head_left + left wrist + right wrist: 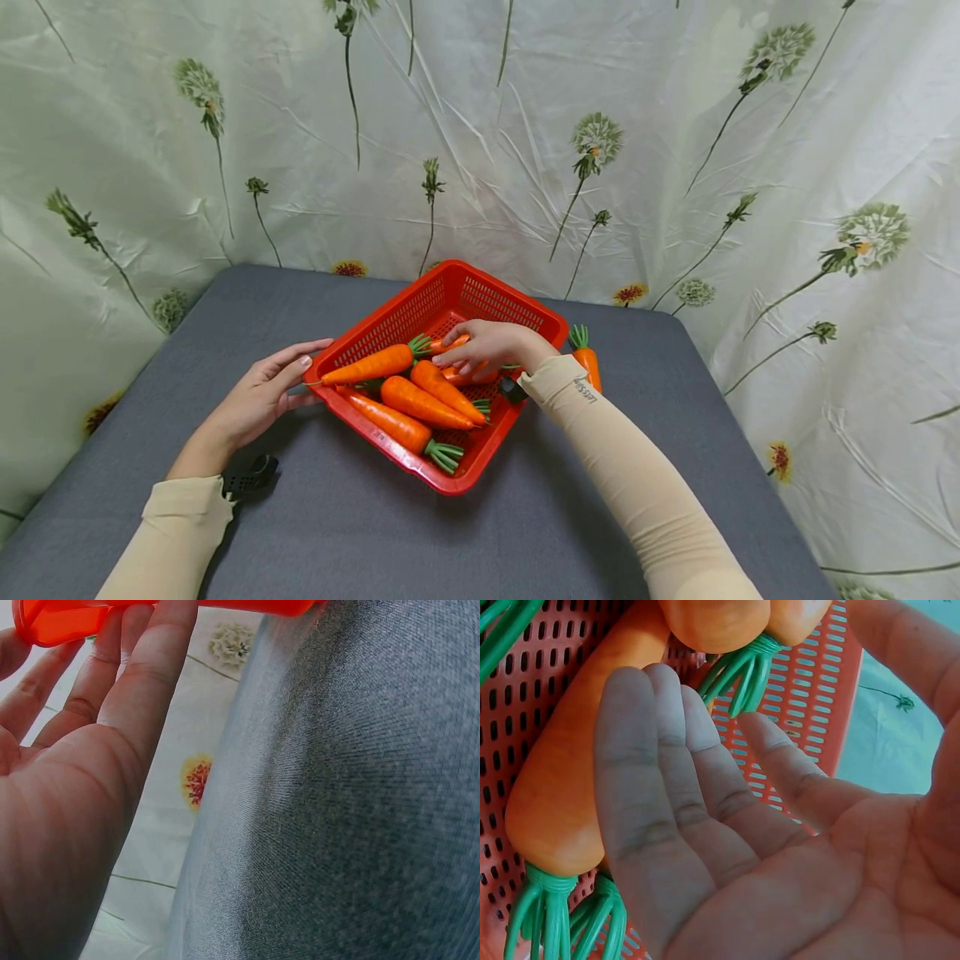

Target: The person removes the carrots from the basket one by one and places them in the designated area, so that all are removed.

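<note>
A red plastic basket (pixel 517 300) with slotted walls stands on the table, one corner towards me. Several orange carrots (pixel 423 404) with green stem tufts lie inside at different angles. My left hand (pixel 262 392) holds the basket's left corner, thumb at the rim and long fingers along and under it; in the left wrist view some fingertips are hidden behind the red rim. Reaching over the right side, my right hand (pixel 491 343) is above the carrots with loosely bent fingers. In the right wrist view its palm (pixel 840 885) holds nothing, and a large carrot (pixel 570 772) lies behind the fingers.
Another carrot (pixel 587 362) lies on the grey table (pixel 360 533) outside the basket, to its right, partly hidden by my right forearm. A pale curtain (pixel 495 150) with printed dandelions hangs behind the table. Each wrist wears a small black device (pixel 251 477).
</note>
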`<state>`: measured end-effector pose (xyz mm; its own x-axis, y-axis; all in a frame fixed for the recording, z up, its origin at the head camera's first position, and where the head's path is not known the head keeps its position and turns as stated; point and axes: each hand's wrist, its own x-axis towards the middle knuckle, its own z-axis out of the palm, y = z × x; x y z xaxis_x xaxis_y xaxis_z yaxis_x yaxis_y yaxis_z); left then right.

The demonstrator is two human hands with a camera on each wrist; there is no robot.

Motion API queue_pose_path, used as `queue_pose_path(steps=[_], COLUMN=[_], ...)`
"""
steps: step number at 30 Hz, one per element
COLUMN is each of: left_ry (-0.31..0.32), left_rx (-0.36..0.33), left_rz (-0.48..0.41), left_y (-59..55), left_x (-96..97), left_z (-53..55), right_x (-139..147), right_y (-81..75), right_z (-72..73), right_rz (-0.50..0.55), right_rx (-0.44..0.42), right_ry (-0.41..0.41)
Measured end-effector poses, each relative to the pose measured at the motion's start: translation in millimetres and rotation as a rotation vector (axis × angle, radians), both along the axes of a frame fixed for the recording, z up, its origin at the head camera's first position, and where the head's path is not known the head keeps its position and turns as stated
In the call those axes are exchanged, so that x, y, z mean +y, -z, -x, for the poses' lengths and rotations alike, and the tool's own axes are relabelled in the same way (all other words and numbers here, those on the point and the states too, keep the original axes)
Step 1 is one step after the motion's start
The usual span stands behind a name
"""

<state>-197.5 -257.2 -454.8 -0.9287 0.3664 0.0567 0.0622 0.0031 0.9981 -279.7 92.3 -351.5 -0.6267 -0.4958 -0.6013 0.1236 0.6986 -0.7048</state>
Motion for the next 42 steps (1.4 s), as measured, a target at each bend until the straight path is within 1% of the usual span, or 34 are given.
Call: queue_pose_path(steps=[5,10,18,24,29,33,42], left_ry=[-0.001,-0.004,-0.002,-0.019,-0.025,-0.022,-0.015], left_rx=[0.005,-0.002,-0.005,-0.009,-0.012,-0.013,-0.013], left_rz=[0.002,-0.002,-0.006,0.001,0.007,0.0,-0.018], left_y=[0.0,-0.1,0.0,-1.0,-1.0,-0.8,0.6], left_x=[-0.3,-0.2,0.3,1.1,1.1,1.5,1.2], left_z=[-0.5,-0.6,-0.3,-0.4,-0.9,-0.5,0.3], right_x=[-3.0,-7.4,-13.5,-18.6,-20.4,-20.6,-23.4], right_y=[2.3,5.2,10.5,12.6,13.7,15.0,18.3], right_z=[0.9,0.7,-0.8,-1.4,-1.5,-1.1,-1.2], right_rz=[-0.013,-0.01,-0.023,-0.035,-0.033,-0.031,-0.016], right_rx=[0.0,-0.024,-0.027,-0.032,-0.043,-0.041,-0.065], right_ry=[-0.014,-0.022,-0.029,-0.045,-0.043,-0.043,-0.039])
